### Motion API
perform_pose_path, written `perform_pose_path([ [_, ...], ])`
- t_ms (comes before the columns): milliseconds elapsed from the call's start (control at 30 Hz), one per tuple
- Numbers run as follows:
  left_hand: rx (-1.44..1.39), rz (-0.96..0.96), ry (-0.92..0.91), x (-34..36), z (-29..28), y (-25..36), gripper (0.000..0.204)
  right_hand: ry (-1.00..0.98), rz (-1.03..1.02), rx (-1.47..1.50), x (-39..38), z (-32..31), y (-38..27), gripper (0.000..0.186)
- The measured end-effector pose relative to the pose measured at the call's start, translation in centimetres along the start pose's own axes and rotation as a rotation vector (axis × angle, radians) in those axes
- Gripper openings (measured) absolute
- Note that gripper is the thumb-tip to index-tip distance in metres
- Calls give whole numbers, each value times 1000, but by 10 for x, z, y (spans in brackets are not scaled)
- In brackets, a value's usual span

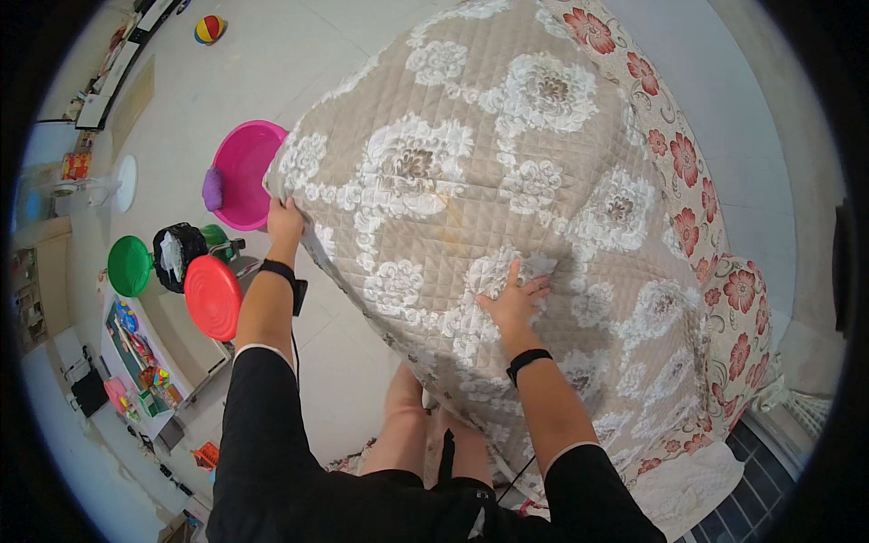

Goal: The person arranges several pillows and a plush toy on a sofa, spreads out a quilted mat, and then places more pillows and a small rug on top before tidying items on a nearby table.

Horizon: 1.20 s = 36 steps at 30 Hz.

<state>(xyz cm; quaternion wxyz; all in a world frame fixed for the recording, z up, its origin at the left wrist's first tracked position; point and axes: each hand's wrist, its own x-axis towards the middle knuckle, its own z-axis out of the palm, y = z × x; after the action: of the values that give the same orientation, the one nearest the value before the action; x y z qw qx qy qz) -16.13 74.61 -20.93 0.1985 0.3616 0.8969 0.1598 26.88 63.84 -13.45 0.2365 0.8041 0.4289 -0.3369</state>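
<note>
A large beige quilted cover (pixel 434 235) with white flower patterns spreads across the middle and right. At its left edge, my left hand (pixel 284 217) grips the hem with fingers wrapped round it. My right hand (pixel 514 303) rests on the quilt surface, fingers spread apart. A faint orange mark shows on the fabric above that hand. Beneath and beside the quilt lies fabric with red flowers (pixel 683 154).
To the left are a pink tub (pixel 243 158) with a purple item, a red round lid (pixel 213 299), a green one (pixel 129 265), a lined bin (pixel 179 253) and a low table of toys (pixel 136 362). A ball (pixel 209 29) lies at upper left.
</note>
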Motion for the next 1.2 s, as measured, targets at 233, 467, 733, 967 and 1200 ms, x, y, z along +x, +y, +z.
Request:
perform_pose_path([
  [233,-348,-411,-138,-9,3,-21,33,-6,-44,-4,-6,-9,9,107],
  [467,-609,-678,-555,-92,33,-38,80,-45,-86,-7,4,-24,19,106],
  [733,-607,-324,-280,-204,47,-36,52,184,-292,237,-18,-6,87,89],
  [967,-264,-528,-403,-208,8,-20,49,468,-49,244,-92,74,252,54],
  [1200,223,655,-470,-320,53,22,85,236,654,772,-213,242,464,50],
])
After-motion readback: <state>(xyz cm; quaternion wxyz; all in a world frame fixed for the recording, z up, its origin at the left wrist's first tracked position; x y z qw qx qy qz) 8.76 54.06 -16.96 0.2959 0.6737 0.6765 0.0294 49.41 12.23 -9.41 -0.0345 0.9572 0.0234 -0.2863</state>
